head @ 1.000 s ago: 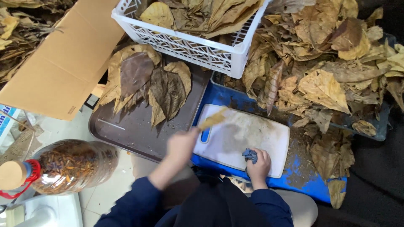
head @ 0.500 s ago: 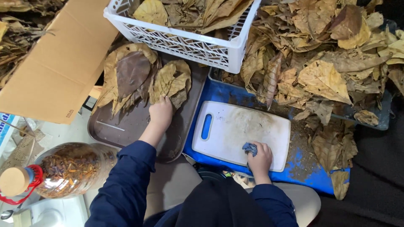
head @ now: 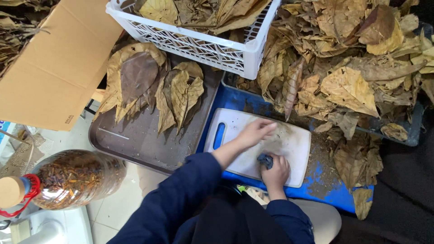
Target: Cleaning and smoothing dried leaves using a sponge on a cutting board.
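Lower centre of frame: right hand (head: pixel 274 172) is clenched around a small blue cloth (head: pixel 265 160) on the white cutting board (head: pixel 296 147) (long axis left-right, handle slot at left). Left hand (head: pixel 256 132) rests flat, fingers extended. Farther up-left: tray (head: pixel 135 144) with leaves (head: pixel 174 95).

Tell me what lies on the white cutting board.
On the white cutting board: the left hand, flat, and the right hand gripping a small dark blue cloth. Whatever lies beneath the hands is hidden.
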